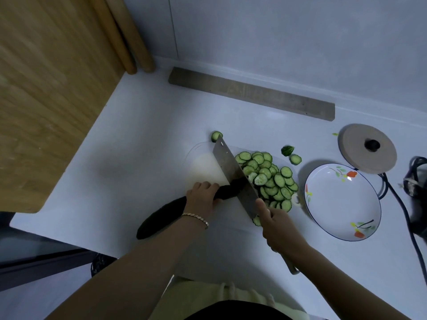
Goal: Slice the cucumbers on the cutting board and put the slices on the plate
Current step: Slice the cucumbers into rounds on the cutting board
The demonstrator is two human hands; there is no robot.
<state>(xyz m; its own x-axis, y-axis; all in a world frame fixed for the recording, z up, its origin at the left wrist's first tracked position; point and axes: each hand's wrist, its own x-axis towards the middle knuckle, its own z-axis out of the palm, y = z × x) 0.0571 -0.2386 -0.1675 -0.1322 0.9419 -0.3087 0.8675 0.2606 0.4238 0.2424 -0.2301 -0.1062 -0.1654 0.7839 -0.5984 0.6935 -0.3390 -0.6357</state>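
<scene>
Fingers of left hand (203, 196) curl over a cucumber (161, 215), those of right hand (278, 227) grip a cleaver (233, 172) — slices (270, 179) heaped on cutting board (203, 167) beside plate (323, 181).

Home kitchen, white countertop (143, 125), cleaver (233, 174), floral plate (323, 218), round wooden lid (355, 155)

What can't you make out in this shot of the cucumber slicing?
Head view only:
Cucumber: its middle is hidden under the left hand.
Knife: its handle is mostly hidden by the right hand.
Slices: some lie behind the knife, so no count.
Dark thing with a cable: cut off by the right edge.
</scene>
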